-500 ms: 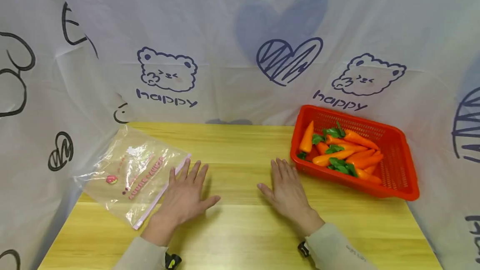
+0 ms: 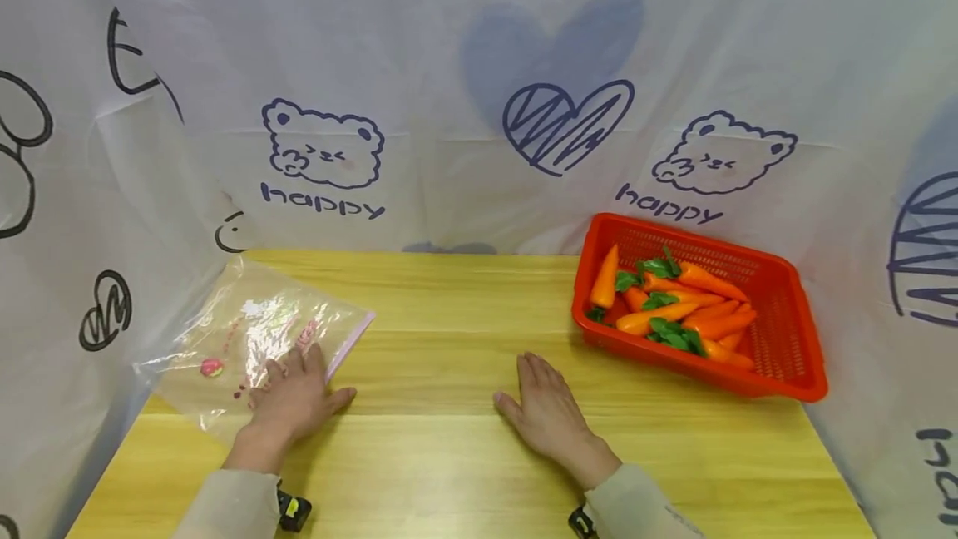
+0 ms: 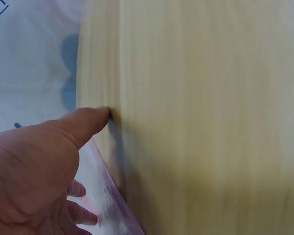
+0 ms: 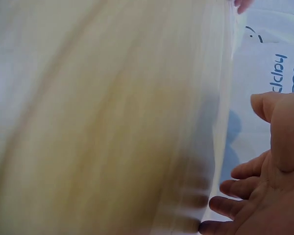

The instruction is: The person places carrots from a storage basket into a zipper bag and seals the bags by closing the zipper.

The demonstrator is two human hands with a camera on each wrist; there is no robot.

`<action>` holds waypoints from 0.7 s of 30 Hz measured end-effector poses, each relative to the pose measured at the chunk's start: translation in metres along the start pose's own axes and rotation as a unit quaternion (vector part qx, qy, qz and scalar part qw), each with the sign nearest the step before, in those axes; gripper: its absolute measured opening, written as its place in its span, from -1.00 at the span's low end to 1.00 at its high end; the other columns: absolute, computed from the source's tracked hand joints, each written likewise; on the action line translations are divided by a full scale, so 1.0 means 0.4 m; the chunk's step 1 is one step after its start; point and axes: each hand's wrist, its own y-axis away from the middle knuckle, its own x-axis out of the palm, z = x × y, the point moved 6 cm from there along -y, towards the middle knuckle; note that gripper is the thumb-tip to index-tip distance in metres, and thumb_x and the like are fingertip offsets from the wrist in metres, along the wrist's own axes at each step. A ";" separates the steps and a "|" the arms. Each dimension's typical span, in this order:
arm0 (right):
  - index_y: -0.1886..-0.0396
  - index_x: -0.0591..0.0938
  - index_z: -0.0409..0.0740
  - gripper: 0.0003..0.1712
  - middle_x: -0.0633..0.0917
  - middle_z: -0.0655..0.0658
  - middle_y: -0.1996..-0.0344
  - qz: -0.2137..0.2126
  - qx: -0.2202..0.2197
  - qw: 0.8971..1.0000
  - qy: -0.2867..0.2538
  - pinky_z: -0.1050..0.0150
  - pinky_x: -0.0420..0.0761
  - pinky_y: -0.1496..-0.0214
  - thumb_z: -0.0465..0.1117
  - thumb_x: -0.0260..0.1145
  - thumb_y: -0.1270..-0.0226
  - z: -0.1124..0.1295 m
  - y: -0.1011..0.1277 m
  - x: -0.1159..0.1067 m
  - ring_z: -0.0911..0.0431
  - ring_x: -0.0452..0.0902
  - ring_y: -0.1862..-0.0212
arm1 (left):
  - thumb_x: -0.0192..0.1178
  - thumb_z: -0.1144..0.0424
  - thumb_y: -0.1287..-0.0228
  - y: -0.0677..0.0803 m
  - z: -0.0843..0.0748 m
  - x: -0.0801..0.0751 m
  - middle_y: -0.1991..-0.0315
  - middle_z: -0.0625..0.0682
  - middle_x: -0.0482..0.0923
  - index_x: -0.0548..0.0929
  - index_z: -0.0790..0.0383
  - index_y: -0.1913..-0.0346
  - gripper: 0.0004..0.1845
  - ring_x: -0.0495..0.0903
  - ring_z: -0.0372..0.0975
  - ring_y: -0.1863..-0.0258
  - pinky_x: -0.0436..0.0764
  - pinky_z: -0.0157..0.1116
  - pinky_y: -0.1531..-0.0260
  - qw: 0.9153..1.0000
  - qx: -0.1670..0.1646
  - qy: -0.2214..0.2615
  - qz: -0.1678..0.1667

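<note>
My left hand (image 2: 295,402) is over the near right part of a clear plastic zip bag (image 2: 198,327), fingers spread, holding nothing; it covers part of the bag's pink printing and pink zip edge (image 2: 352,343). In the left wrist view the thumb (image 3: 85,125) points away from the other fingers, above the bag's pink edge. My right hand (image 2: 550,418) is extended over the wooden table, between the bag and a red plastic basket (image 2: 696,371), and holds nothing. Several orange carrots (image 2: 654,321) with green leafy tops lie inside the basket.
The yellow wood-grain table (image 2: 441,339) has a printed white cloth (image 2: 449,165) hanging behind it and at both sides. The basket stands at the back right, close to the cloth. The bag's left corner reaches the left cloth.
My left hand has moved left, from the bag's zip edge to over the bag. My right hand has drawn slightly back and left, farther from the basket.
</note>
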 end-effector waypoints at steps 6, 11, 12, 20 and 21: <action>-0.57 0.25 -0.47 -0.11 0.31 -0.46 -0.55 0.010 0.001 1.000 0.007 -0.31 0.18 -0.59 0.12 0.20 -0.59 0.006 0.000 0.010 -0.35 0.18 -0.59 | 0.25 -0.13 -0.42 0.000 -0.080 0.020 -0.53 0.69 -0.06 -0.08 0.54 -0.62 0.09 -0.01 0.73 -0.40 0.27 0.68 -0.04 0.999 -0.023 0.012 0.020; -0.58 0.25 -0.43 -0.11 0.30 -0.44 -0.56 0.008 -0.004 1.000 0.019 -0.33 0.18 -0.58 0.13 0.19 -0.59 0.011 -0.007 0.008 -0.35 0.17 -0.60 | 0.28 -0.08 -0.40 -0.001 -0.194 0.045 -0.54 0.64 0.03 0.04 0.52 -0.61 0.03 0.18 0.70 -0.35 0.37 0.59 -0.11 0.999 -0.023 -0.016 0.023; -0.58 0.25 -0.43 -0.11 0.30 -0.44 -0.56 0.007 -0.006 1.000 0.021 -0.34 0.18 -0.57 0.14 0.19 -0.59 0.012 -0.008 0.008 -0.35 0.17 -0.60 | 0.28 -0.08 -0.40 -0.002 -0.215 0.048 -0.53 0.63 0.07 0.07 0.51 -0.60 0.01 0.23 0.69 -0.33 0.37 0.57 -0.14 0.999 -0.021 -0.027 0.021; -0.58 0.27 -0.40 -0.11 0.32 -0.42 -0.56 0.005 -0.007 0.999 0.038 -0.34 0.23 -0.55 0.15 0.22 -0.57 0.023 -0.011 0.009 -0.33 0.21 -0.58 | 0.27 0.01 -0.38 -0.012 -0.355 0.069 -0.27 0.57 0.46 0.32 0.52 -0.49 -0.18 0.69 0.34 0.02 0.67 0.24 0.03 0.995 0.020 -0.093 -0.006; -0.58 0.27 -0.41 -0.11 0.32 -0.42 -0.55 0.004 -0.006 0.999 0.038 -0.32 0.23 -0.56 0.15 0.22 -0.57 0.024 -0.010 0.009 -0.33 0.22 -0.58 | 0.25 0.05 -0.38 -0.014 -0.366 0.071 -0.24 0.57 0.49 0.34 0.53 -0.47 -0.22 0.71 0.29 0.05 0.70 0.19 0.09 0.995 0.024 -0.092 -0.006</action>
